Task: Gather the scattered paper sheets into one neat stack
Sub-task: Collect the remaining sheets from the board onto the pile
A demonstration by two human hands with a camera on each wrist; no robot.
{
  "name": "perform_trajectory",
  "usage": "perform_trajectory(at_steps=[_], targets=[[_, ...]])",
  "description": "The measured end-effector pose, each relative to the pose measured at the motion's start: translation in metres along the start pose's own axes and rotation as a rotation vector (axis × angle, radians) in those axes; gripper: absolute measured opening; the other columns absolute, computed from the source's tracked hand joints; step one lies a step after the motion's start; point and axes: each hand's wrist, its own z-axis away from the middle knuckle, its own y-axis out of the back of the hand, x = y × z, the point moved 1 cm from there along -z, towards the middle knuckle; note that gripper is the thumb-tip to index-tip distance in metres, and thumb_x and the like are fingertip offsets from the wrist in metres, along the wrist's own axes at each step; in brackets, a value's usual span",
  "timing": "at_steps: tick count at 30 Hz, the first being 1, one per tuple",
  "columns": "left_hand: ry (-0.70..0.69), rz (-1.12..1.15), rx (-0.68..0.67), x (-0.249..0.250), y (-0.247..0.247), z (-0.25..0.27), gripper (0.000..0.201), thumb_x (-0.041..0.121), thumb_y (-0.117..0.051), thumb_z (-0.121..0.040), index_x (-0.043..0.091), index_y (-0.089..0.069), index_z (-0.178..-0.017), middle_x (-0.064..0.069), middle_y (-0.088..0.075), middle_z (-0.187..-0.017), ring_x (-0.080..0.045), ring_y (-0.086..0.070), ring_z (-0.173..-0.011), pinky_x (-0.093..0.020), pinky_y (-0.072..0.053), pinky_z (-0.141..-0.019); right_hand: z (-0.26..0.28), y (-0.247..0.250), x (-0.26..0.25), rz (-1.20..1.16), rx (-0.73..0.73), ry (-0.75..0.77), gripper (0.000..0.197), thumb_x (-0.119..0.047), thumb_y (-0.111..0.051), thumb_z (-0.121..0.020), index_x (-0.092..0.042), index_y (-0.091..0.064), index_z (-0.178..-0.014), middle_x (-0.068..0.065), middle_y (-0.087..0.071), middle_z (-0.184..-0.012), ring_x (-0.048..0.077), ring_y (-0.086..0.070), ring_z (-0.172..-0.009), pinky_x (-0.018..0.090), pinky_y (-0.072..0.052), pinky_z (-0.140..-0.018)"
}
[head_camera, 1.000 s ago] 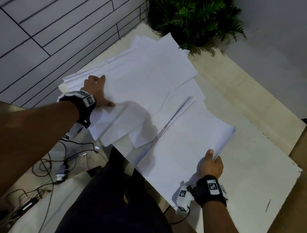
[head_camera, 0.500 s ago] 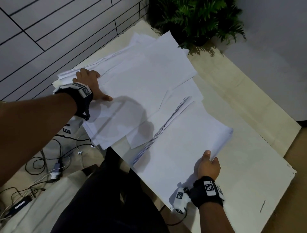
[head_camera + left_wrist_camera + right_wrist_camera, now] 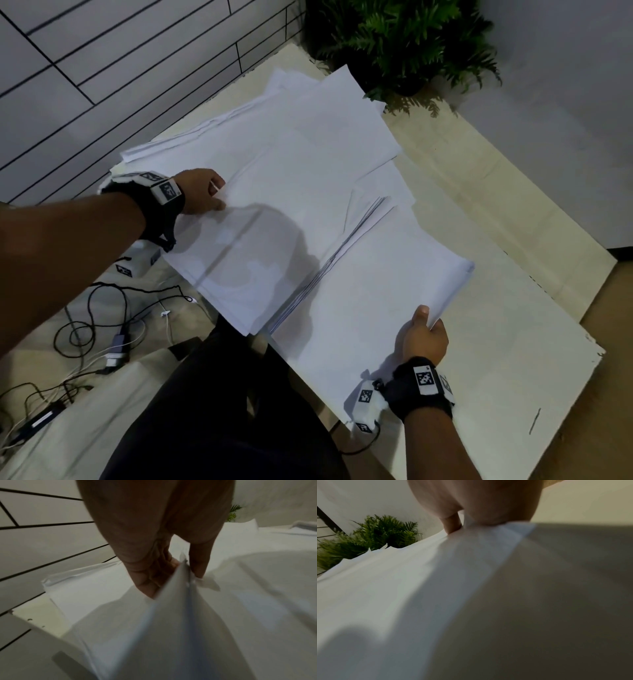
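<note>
Pale tabletop [image 3: 507, 260] carries spread paper sheets [image 3: 291, 164]; left hand [image 3: 200, 195] pinches sheets near its left edge; right hand [image 3: 424, 337] grips a stack [image 3: 370, 294] at its near edge.

Both bare forearms reach forward, each with a dark band carrying square markers at the wrist. The left hand [image 3: 202, 195] sits farther out and to the left, back of the hand up, its fingers [image 3: 147, 580] curled against the thumb in a pinch. The right hand [image 3: 424, 337] lies nearer the body, thumb pointing forward on top, the other fingers tucked beneath in a closed grip.
</note>
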Motion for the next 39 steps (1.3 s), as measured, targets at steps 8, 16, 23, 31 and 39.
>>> perform_trajectory(at_steps=[8, 16, 23, 31, 39], targets=[[-0.162, -0.031, -0.006, 0.022, -0.014, 0.026, 0.047, 0.045, -0.069, -0.078, 0.014, -0.059, -0.112, -0.013, -0.062, -0.118, -0.032, -0.055, -0.108, -0.035, -0.04, -0.09, 0.003, 0.003, -0.002, 0.002, -0.008, -0.007, 0.038, -0.037, -0.046, -0.096, -0.003, -0.06, -0.107, 0.011, -0.059, -0.095, 0.029, -0.054, -0.086, 0.032, -0.038, -0.075], [-0.292, 0.326, 0.233, 0.064, 0.065, 0.055, 0.033, 0.023, -0.063, -0.087, 0.01, -0.058, -0.117, -0.001, -0.056, -0.103, -0.016, -0.051, -0.097, -0.027, -0.034, -0.083, 0.006, 0.003, -0.004, -0.032, -0.017, -0.018, 0.038, -0.036, -0.047, -0.096, -0.003, -0.061, -0.109, 0.013, -0.063, -0.102, 0.027, -0.054, -0.086, 0.031, -0.039, -0.076], [-0.405, 0.351, -0.018, 0.113, -0.024, 0.066, 0.064, 0.027, -0.069, -0.081, 0.012, -0.038, -0.134, 0.0, -0.051, -0.124, -0.018, -0.052, -0.108, -0.021, -0.035, -0.088, 0.005, 0.006, -0.009, -0.082, -0.052, -0.081, 0.039, -0.041, -0.045, -0.096, -0.007, -0.06, -0.107, 0.009, -0.058, -0.099, 0.027, -0.051, -0.087, 0.032, -0.037, -0.077], [-0.429, 0.223, -0.101, 0.14, -0.131, 0.088, 0.063, 0.017, -0.055, -0.088, 0.017, -0.027, -0.144, -0.014, -0.054, -0.127, -0.032, -0.051, -0.118, -0.035, -0.041, -0.1, -0.006, 0.012, -0.012, -0.067, -0.079, -0.207, 0.07, -0.058, -0.028, -0.095, -0.001, -0.058, -0.121, 0.019, -0.059, -0.123, 0.033, -0.054, -0.105, 0.033, -0.038, -0.084], [-0.504, -0.183, 0.009, 0.142, -0.15, 0.089, 0.066, 0.031, -0.052, -0.086, 0.033, -0.021, -0.144, -0.001, -0.023, -0.14, -0.026, -0.026, -0.126, -0.041, -0.038, -0.093, -0.002, 0.015, -0.014, -0.109, -0.127, -0.197, 0.054, -0.048, -0.045, -0.095, -0.003, -0.055, -0.122, 0.011, -0.057, -0.11, 0.022, -0.049, -0.095, 0.026, -0.035, -0.081]])
